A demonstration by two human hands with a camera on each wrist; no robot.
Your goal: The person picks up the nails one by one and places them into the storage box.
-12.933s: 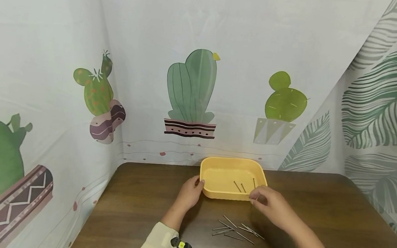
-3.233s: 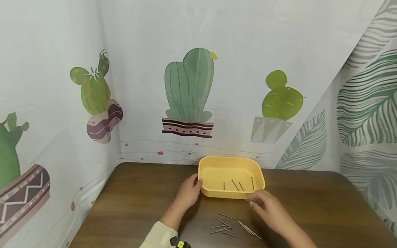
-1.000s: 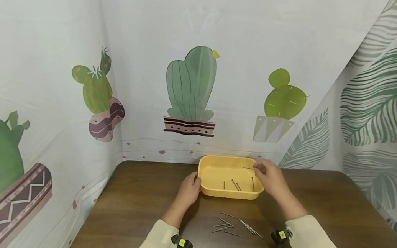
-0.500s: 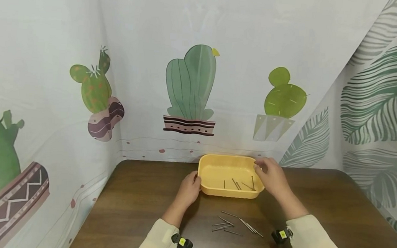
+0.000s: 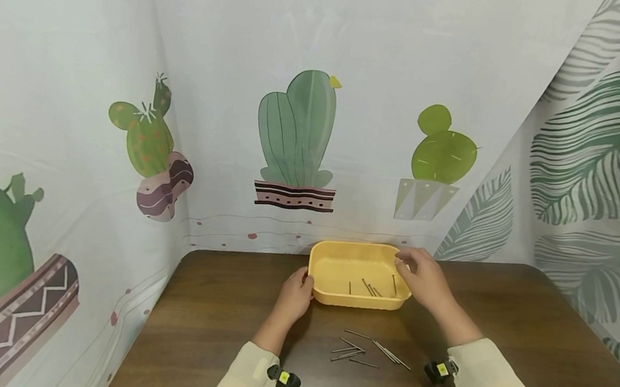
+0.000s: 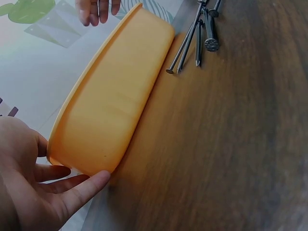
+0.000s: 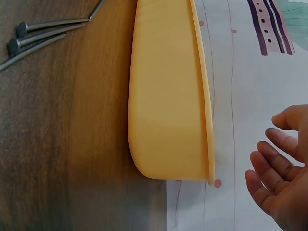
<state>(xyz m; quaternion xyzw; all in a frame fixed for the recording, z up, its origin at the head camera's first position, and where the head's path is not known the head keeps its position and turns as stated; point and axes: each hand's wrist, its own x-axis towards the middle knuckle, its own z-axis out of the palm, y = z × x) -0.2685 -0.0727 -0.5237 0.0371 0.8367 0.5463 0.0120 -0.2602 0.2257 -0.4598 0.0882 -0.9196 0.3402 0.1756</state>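
A yellow plastic tray (image 5: 356, 301) stands at the far edge of the table, with several nails (image 5: 367, 286) lying inside. My left hand (image 5: 294, 297) grips its left end, thumb at the rim and fingers against the outer wall, as the left wrist view (image 6: 33, 183) also shows. Over the tray's right end hovers my right hand (image 5: 424, 278), its fingers loosely bent and holding nothing. In the right wrist view that hand (image 7: 284, 168) is apart from the tray wall (image 7: 168, 96). A loose group of nails (image 5: 349, 357) lies on the table in front of the tray.
The brown wooden table (image 5: 215, 319) carries everything. Directly behind it hangs a white cloth (image 5: 221, 151) printed with cacti and leaves. More loose nails (image 5: 392, 354) lie bunched to the right of the others. Black wrist cameras (image 5: 285, 379) sit on both sleeves.
My right hand brought a nail over the tray and let it go; that nail dropped in and shifted beside the others. The left hand stayed on the tray. Fewer nails lie on the table than earlier.
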